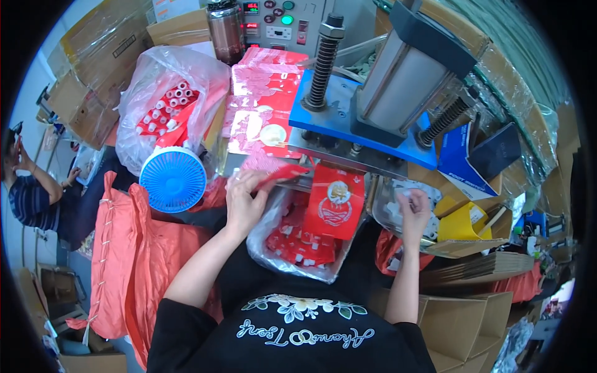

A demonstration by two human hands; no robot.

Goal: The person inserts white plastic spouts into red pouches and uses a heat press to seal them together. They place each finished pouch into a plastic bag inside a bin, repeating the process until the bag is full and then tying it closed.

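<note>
My left hand (244, 200) is closed on the edge of a folded red printed sheet (283, 173), just left of the press's lower edge. Over a clear tray (387, 219) of small white parts, my right hand (416, 214) is pinched at the fingertips around a small white piece, partly hidden. Between my hands, a red sheet with gold print (336, 210) hangs down from beneath the blue press (348, 112). Below it, a plastic-lined bin (260, 244) holds many red pieces with white bits on them.
Stacked red and pink printed sheets (264, 115) lie left of the press. A clear bag (140, 81) of red rolls with white ends and a blue fan (173, 179) stand further left. An orange sack (152, 264) is by my left arm; cardboard boxes (463, 323) are at right.
</note>
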